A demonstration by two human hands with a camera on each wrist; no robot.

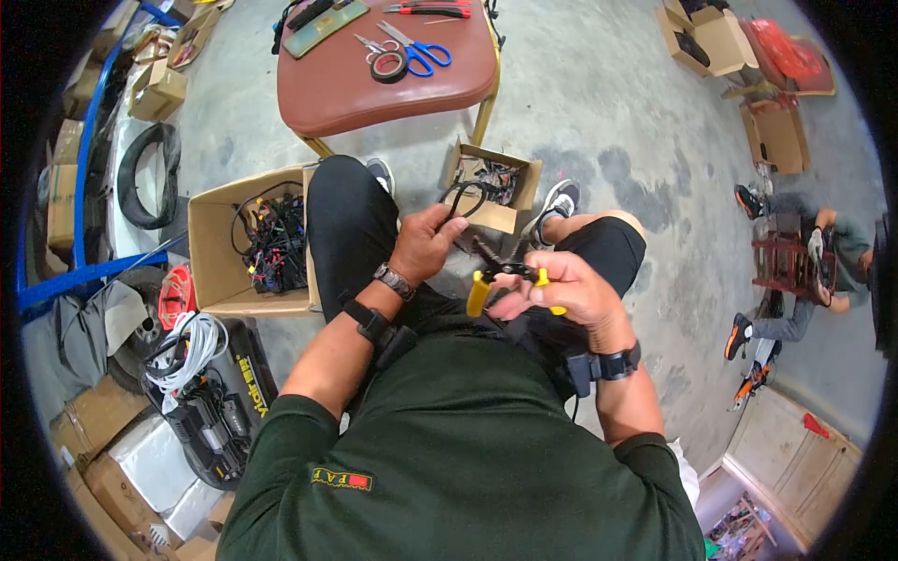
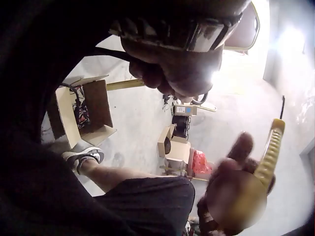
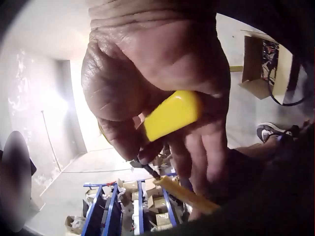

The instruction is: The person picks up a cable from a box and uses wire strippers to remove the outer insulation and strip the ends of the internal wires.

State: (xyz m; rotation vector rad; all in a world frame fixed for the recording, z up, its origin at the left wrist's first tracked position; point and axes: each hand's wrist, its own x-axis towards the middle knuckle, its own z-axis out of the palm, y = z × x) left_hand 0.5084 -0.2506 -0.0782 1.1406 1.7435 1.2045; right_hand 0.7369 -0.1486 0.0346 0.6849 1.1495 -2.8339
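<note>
Pliers (image 1: 510, 267) in R hand (image 1: 580, 288), well off seat edge (image 1: 388, 120).

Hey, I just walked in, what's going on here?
A seated person holds a loop of black cable in the left grip and yellow-handled pliers in the right grip. The pliers' handles are spread; the loop sits apart from their jaws. A small box of dark pieces stands between the feet, a larger box of tangled cables to the left. Ahead, blue-handled scissors and a roll of tape lie on a brown seat.
</note>
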